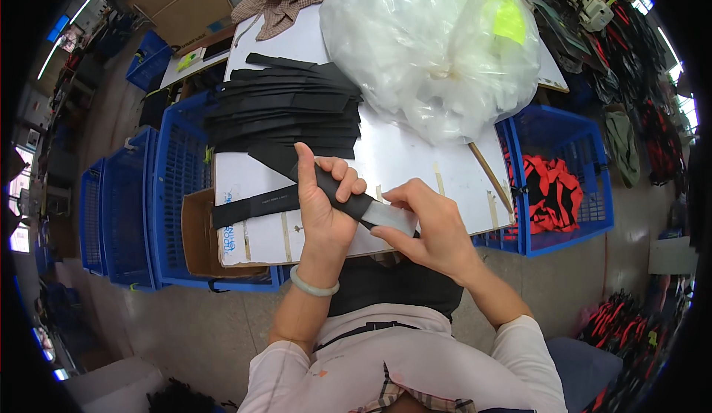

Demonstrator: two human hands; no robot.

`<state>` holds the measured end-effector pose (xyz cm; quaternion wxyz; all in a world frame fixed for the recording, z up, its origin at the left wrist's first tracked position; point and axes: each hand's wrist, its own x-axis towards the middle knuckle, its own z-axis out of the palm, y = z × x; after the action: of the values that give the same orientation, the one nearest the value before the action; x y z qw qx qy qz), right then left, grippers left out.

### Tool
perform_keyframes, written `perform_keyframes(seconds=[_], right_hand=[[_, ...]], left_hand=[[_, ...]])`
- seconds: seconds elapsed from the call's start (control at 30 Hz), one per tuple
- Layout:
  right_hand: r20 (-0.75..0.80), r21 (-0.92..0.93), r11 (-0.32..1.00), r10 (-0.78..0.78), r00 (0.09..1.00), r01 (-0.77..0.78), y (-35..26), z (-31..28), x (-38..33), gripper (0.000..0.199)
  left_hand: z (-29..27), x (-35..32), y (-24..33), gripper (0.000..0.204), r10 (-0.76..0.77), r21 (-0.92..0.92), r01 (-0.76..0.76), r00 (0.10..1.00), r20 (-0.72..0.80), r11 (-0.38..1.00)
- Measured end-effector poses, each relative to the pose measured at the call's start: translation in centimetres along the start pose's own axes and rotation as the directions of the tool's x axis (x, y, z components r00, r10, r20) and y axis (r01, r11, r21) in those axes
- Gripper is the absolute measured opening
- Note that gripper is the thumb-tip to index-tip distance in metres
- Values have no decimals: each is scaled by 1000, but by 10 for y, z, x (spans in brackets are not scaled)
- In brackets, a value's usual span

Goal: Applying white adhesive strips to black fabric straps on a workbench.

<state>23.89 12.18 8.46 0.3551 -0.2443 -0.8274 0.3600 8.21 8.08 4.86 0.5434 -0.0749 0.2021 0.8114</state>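
Note:
Over the near edge of the white table [397,162], my left hand [325,209] is wrapped round a black fabric strip [359,206], its thumb pointing up along it. From the strip's right end a translucent grey-white plastic piece [393,218] sticks out. My right hand [437,227] pinches that piece between thumb and fingers; how far it reaches into the strip is hidden. Another black strip [256,206] lies flat to the left of my left hand. Just beyond my hands, a pile of overlapping black strips [285,109] covers the table's left side.
A large clear plastic bag [430,46] with pale contents fills the far table. A thin stick [489,175] lies at the right. Blue crates stand on both sides; the right crate [525,224] holds red-and-black pieces [552,194]. A cardboard box [194,235] sits at the left edge.

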Motion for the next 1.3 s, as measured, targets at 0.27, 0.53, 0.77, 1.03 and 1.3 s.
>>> perform_keyframes(seconds=[0.27,0.53,0.77,1.03,1.3], right_hand=[[11,-27,973,-231,973,231,17,4,-5,18],[-27,-70,939,-339,940,337,20,3,-10,19],[-111,-79,972,-228,967,220,23,25,-15,18],[-27,-112,972,-213,977,209,25,23,-24,30],[-3,-76,972,-225,974,224,33,21,-28,31]], left_hand=[[4,3,-8,49,-86,-92,84,996,-22,992],[4,1,0,47,-87,-101,81,995,-55,992],[4,-6,-10,45,-72,-87,69,997,-30,994],[-3,0,-3,43,-33,-56,34,999,32,998],[1,-8,-11,39,75,122,-102,975,208,987]])
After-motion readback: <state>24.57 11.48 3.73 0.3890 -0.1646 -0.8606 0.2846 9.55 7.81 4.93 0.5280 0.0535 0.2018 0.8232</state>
